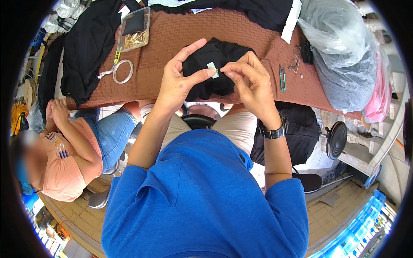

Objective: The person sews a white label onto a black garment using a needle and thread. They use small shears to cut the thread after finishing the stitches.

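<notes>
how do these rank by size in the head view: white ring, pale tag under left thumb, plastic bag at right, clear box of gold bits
1. Plastic bag
2. Clear box
3. White ring
4. Pale tag, partly covered

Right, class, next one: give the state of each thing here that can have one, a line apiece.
Left hand, thumb on the pale tag
Right hand, pinching a tiny gold-coloured piece
Black cloth, bunched
Wristwatch, strapped on
Clear box, holding gold-coloured pieces
White ring, lying flat
Green snips, lying unheld
Eyeglasses, lying on the brown cloth
Clear bag, bulging
</notes>
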Available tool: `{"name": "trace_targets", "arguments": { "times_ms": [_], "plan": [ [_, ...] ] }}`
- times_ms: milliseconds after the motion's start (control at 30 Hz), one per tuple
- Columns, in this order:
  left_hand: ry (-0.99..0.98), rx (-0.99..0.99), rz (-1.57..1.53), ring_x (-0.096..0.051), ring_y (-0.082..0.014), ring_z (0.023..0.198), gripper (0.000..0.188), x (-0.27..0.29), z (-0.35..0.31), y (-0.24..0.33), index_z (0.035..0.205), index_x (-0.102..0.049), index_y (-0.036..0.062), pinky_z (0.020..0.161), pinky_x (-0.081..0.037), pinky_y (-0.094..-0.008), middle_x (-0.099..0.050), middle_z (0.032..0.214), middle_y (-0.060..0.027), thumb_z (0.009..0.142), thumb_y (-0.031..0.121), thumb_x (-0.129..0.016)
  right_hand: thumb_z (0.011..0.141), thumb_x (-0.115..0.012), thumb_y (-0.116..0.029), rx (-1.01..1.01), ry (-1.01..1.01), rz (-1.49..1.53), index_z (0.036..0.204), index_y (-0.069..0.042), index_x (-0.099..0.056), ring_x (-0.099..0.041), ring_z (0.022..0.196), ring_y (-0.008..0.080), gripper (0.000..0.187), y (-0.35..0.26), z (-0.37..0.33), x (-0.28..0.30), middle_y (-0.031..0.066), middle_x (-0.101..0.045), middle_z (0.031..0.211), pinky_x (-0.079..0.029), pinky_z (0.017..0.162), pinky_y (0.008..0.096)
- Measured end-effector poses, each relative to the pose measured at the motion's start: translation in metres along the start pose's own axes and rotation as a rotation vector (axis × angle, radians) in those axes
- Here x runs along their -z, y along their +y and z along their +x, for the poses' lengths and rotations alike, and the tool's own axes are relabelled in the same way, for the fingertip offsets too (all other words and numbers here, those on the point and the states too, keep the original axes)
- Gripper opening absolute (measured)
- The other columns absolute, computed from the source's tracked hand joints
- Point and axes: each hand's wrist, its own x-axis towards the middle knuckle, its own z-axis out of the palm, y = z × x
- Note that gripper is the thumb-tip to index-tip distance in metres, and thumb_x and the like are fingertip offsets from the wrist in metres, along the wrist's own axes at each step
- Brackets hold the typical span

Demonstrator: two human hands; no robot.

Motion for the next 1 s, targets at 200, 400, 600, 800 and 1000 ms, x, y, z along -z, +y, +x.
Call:
{"name": "trace_targets", "arguments": {
  "times_ms": [200,400,600,800,1000],
  "plan": [
    [-0.005,-0.001,-0.005,-0.066,-0.0115,0.101,0.066,0.0,0.0,0.0,0.143,-0.051,0.0013,0.094,-0.052,-0.0262,-0.069,0.113,-0.0071,0.082,-0.005,-0.075,0.085,-0.068,0.006,-0.015,0.006,0.014,0.097,0.0,-0.072,-0.052,0.073,0.0185,0.014,-0.001,0.0,-0.001,0.007,-0.051,0.083,-0.043,0.064,0.0301],
    [-0.003,-0.003,0.011,-0.066,-0.0113,0.101,0.066,0.001,-0.001,-0.002,0.143,-0.051,0.0019,0.094,-0.052,-0.026,-0.07,0.113,-0.0072,0.082,-0.006,-0.074,0.085,-0.067,0.005,-0.015,0.004,0.007,0.096,0.0,-0.072,-0.052,0.073,0.018,0.013,0.001,-0.001,-0.002,0.0068,-0.052,0.083,-0.043,0.064,0.0295],
    [-0.008,-0.008,0.014,-0.066,-0.0112,0.101,0.065,0.002,-0.001,-0.003,0.143,-0.051,0.0016,0.094,-0.051,-0.0258,-0.07,0.112,-0.0073,0.082,-0.006,-0.074,0.086,-0.069,0.003,-0.07,-0.005,0.064,0.096,-0.002,-0.072,-0.052,0.071,0.0149,0.011,0.003,-0.001,-0.003,0.0047,-0.053,0.082,-0.043,0.064,0.0278],
    [-0.015,0.002,0.012,-0.066,-0.0115,0.101,0.065,0.003,-0.002,-0.003,0.143,-0.051,0.0016,0.094,-0.052,-0.0259,-0.07,0.113,-0.008,0.082,-0.006,-0.074,0.087,-0.071,-0.001,-0.084,0.001,0.119,0.094,-0.002,-0.072,-0.051,0.072,0.0128,0.008,0.01,-0.002,-0.005,0.0031,-0.053,0.081,-0.044,0.064,0.0265],
    [0.014,-0.008,0.003,-0.066,-0.0121,0.1,0.065,0.001,-0.002,-0.008,0.143,-0.051,0.0007,0.093,-0.052,-0.0259,-0.069,0.114,-0.0083,0.082,-0.006,-0.074,0.086,-0.073,-0.002,-0.193,0.157,0.281,0.098,-0.002,-0.072,-0.065,0.076,0.0138,0.012,0.022,-0.008,-0.021,0.0062,-0.065,0.087,-0.051,0.067,0.0278]
  ]
}}
